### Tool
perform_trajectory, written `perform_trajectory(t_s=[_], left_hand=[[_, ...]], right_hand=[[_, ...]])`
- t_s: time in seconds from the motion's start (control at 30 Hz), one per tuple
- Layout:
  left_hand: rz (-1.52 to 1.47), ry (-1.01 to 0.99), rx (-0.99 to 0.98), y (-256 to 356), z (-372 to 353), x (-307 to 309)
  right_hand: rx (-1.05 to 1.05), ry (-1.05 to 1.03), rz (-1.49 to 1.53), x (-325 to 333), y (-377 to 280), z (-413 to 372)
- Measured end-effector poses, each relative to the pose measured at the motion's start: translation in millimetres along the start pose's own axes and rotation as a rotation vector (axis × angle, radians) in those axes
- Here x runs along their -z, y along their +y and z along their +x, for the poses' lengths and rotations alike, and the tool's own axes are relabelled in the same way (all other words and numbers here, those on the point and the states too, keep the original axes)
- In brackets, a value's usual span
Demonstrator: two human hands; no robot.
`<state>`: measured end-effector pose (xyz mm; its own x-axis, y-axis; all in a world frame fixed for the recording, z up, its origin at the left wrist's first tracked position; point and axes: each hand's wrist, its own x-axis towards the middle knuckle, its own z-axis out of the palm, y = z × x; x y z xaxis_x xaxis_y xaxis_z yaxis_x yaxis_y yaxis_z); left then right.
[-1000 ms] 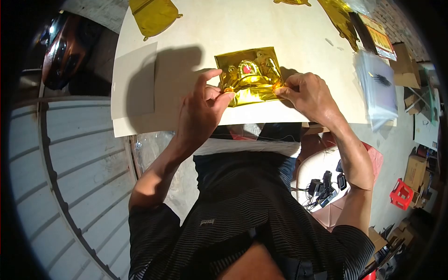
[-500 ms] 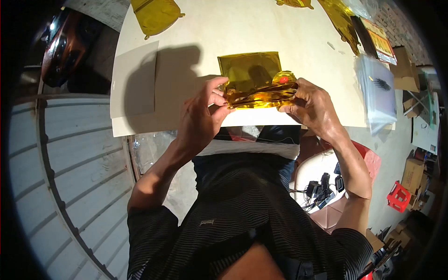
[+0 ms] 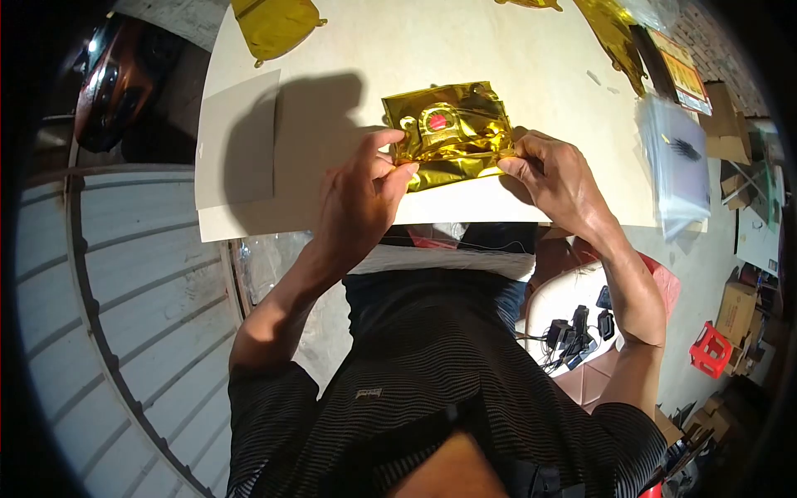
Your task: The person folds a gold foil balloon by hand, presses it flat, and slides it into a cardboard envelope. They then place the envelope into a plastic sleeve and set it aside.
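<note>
A shiny gold foil piece (image 3: 457,153) with a red spot in a round pattern lies crumpled over a flat gold sheet (image 3: 407,101) near the front edge of the pale table (image 3: 332,199). At its left edge my left hand (image 3: 363,187) pinches the foil between thumb and fingers. My right hand (image 3: 560,178) pinches the opposite edge, its thumb at the near side. How the foil is folded under the fingertips is hidden.
Gold pouches (image 3: 278,29) lie at the table's far left and far right. A grey card (image 3: 237,141) is on the left, clear plastic sleeves (image 3: 677,166) on the right. Beyond stand cardboard boxes (image 3: 735,307) and a red stool (image 3: 711,349); black adapters (image 3: 569,332) rest on a chair.
The foil piece has opened out and turned flatter, so its red spot now faces up near the middle. My right hand has shifted slightly, and both hands stay on its edges.
</note>
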<state>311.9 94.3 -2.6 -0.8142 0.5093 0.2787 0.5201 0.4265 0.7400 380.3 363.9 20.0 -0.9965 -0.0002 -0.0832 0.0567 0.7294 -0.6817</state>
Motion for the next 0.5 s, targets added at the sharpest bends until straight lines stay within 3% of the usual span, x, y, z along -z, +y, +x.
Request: perform_trajectory(t_s=[0.17,0.3,0.37,0.5], left_hand=[[0.005,0.020,0.060,-1.5,-0.3,-3.6],[0.023,0.023,0.102,4.3,2.3,-1.3],[0.004,0.020,0.110,4.5,2.3,-1.6],[0.001,-0.024,0.159,7.7,4.6,2.1]], right_hand=[[0.158,0.030,0.084,2.4,0.1,-4.6],[0.161,0.055,0.094,-6.1,8.0,-5.8],[0.066,0.033,-0.041,-3.3,0.5,-3.1],[0.075,0.023,-0.143,-2.5,-2.0,2.3]])
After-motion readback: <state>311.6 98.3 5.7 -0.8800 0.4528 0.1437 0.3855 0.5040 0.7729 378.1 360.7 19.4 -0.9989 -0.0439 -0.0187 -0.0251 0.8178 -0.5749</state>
